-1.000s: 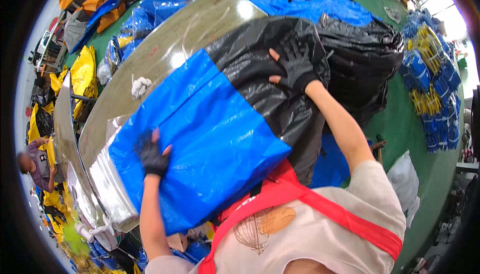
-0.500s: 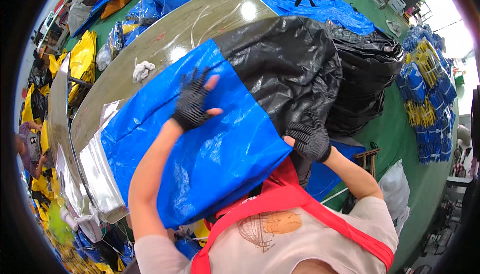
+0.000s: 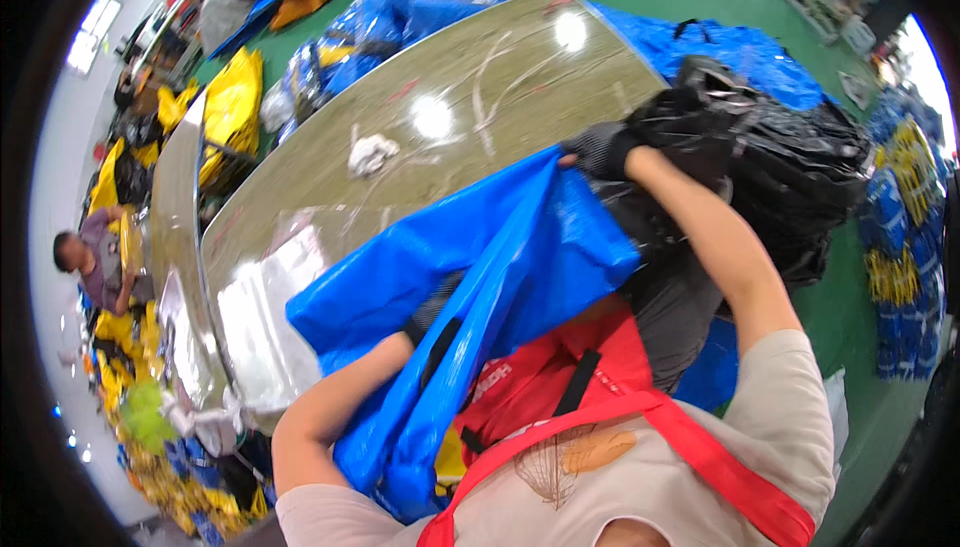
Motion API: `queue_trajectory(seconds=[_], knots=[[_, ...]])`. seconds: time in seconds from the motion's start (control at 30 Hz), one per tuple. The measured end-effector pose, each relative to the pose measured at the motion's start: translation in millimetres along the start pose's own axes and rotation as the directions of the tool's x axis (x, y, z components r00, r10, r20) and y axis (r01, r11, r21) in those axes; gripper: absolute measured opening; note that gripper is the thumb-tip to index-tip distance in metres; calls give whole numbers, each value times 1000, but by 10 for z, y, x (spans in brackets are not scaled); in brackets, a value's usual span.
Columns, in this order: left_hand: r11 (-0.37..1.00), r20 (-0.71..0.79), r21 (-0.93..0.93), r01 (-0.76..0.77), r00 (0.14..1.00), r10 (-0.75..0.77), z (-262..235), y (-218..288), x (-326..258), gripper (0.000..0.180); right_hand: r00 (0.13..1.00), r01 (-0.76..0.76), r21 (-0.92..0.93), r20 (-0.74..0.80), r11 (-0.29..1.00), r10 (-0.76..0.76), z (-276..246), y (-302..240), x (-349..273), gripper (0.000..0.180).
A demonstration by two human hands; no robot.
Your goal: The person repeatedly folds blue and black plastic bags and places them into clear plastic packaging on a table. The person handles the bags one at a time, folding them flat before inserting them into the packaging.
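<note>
A large piece of blue plastic sheeting [image 3: 390, 257] lies partly on the table and partly over my lap, bunched into long folds. My right hand [image 3: 600, 151], in a dark fingerless glove, pinches its upper edge and holds it raised in a peak. My left hand [image 3: 436, 305], gloved alike, is tucked behind a blue fold. Its fingers are mostly covered, so their grip does not show. A short black strip shows on the blue folds below that hand. Black plastic lies beneath and beside my right hand, partly hidden by my forearm.
A glossy table [image 3: 480, 77] with rounded corners carries a crumpled white scrap [image 3: 372, 155] and clear film [image 3: 270, 317]. Black sheeting [image 3: 790, 157] is piled at right. Blue and yellow bundles [image 3: 905, 237] stand on the green floor beyond. Another person [image 3: 105, 257] works at far left.
My right hand has moved up and away from me, lifting the blue edge. The flat blue panel is now gathered into folds. My left hand has gone from lying on top to behind a fold.
</note>
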State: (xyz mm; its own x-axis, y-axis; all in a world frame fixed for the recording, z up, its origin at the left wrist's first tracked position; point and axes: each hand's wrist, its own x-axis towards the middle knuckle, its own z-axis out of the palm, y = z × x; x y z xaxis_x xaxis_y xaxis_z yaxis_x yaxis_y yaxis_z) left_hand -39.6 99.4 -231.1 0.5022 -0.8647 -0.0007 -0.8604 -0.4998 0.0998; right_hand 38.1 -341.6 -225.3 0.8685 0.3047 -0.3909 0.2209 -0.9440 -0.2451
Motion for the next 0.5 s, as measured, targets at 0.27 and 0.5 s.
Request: queue_trajectory(seconds=[0.27,0.5], knots=[[742,-408,124,658,716,-567,272,371,-1833,56,980,-112,69,-158,991,122,172,209,18,52],[453,-861,-69,889,176,-478,612,537,-1368,45,974,-121,45,-187,992,127,246,332,50,53]])
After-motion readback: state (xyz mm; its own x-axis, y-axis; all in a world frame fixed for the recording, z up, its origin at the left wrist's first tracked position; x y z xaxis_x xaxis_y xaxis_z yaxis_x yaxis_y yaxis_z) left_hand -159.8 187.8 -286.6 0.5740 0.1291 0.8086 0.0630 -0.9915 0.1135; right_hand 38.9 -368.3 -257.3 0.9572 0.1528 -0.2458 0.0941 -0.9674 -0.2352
